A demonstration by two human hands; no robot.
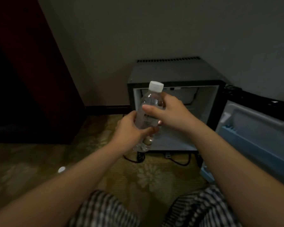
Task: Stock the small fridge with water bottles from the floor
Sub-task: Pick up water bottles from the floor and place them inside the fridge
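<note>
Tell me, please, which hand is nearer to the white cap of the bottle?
Right. The right hand grips the bottle just below the cap; the left hand holds it lower down, toward its base.

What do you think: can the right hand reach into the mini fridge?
Probably yes: the fridge door stands open, and the right hand, gripping the water bottle, is just before the mini fridge.
</note>
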